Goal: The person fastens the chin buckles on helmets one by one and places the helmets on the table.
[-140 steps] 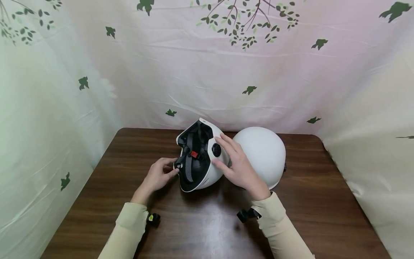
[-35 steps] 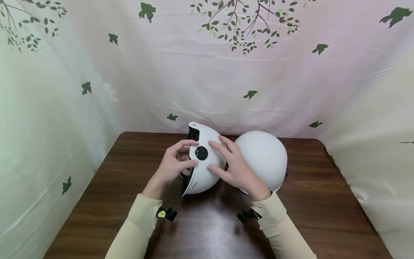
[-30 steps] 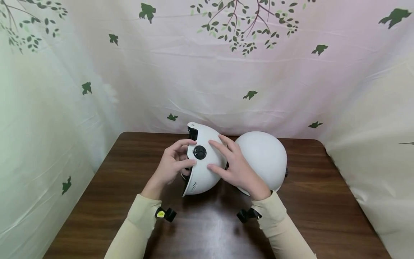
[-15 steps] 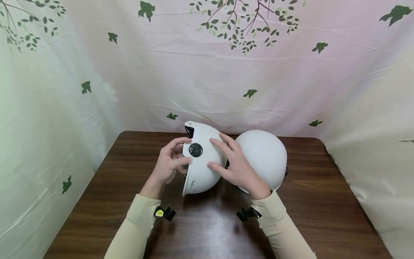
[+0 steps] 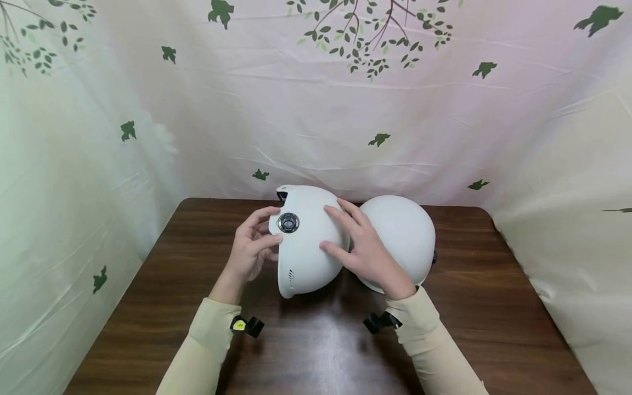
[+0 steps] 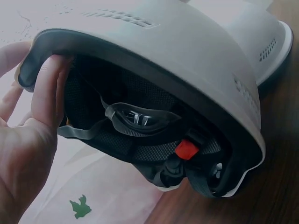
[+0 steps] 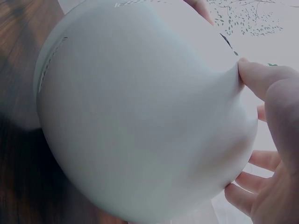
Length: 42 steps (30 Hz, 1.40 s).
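Here, gripping a white helmet (image 5: 311, 252) by the rim (image 5: 280, 269) with the left hand (image 5: 247, 247), pinching that edge between thumb (image 5: 266, 242) and fingers (image 5: 261, 215), close to a round black dial (image 5: 288, 222). Touching the shell's rounded side with the spread thumb and fingertips (image 5: 339, 216) of the right hand (image 5: 365, 247). Seen over the far half of the brown worktop (image 5: 494, 307), tilted with the opening leftward, just beside a second white helmet (image 5: 400, 236). Cannot tell whether raised or resting. Lined with dark padding (image 6: 152, 151) and fitted with a strap (image 6: 84, 131) and a red buckle (image 6: 187, 149) in the left wrist view. Backed by a pale cloth (image 5: 306, 104) printed with green birds (image 5: 128, 130) and leafy branches (image 5: 355, 53).
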Each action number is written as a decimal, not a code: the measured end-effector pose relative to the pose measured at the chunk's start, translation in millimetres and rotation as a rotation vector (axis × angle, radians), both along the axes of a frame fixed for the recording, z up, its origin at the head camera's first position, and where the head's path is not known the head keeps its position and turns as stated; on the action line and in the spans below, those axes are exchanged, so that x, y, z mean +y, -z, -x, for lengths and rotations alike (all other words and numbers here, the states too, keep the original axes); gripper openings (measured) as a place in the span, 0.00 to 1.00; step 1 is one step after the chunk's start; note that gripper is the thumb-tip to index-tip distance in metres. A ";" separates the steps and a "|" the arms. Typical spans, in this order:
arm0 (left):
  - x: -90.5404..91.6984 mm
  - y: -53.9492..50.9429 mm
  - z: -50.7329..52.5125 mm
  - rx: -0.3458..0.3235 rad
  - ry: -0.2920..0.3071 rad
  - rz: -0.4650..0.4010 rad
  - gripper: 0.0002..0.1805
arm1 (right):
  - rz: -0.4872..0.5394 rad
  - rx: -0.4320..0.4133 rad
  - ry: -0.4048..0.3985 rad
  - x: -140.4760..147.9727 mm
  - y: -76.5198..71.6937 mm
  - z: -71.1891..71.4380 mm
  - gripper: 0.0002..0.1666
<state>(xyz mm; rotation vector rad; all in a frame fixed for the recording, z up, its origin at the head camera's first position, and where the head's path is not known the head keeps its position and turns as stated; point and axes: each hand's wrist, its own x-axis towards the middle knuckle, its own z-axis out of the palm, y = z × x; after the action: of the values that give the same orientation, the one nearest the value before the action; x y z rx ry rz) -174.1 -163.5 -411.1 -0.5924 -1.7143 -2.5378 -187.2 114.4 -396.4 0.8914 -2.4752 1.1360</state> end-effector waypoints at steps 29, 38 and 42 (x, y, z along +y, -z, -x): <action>-23.2 9.5 -1.7 -0.090 -0.166 -0.038 0.28 | -0.019 -0.050 -0.051 -3.1 10.3 0.1 0.48; -31.8 1.1 0.0 -0.044 -0.268 0.202 0.26 | -0.025 -0.065 -0.068 -1.4 8.3 -1.3 0.51; -35.0 -0.4 -1.0 -0.018 -0.353 0.340 0.25 | -0.029 -0.061 -0.061 -3.2 9.7 -2.6 0.51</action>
<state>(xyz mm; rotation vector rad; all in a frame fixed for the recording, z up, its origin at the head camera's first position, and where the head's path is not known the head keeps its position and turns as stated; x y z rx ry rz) -173.1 -198.5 -410.7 -0.2429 -2.0599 -2.0392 -184.6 111.3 -406.0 0.9604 -2.5354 1.1666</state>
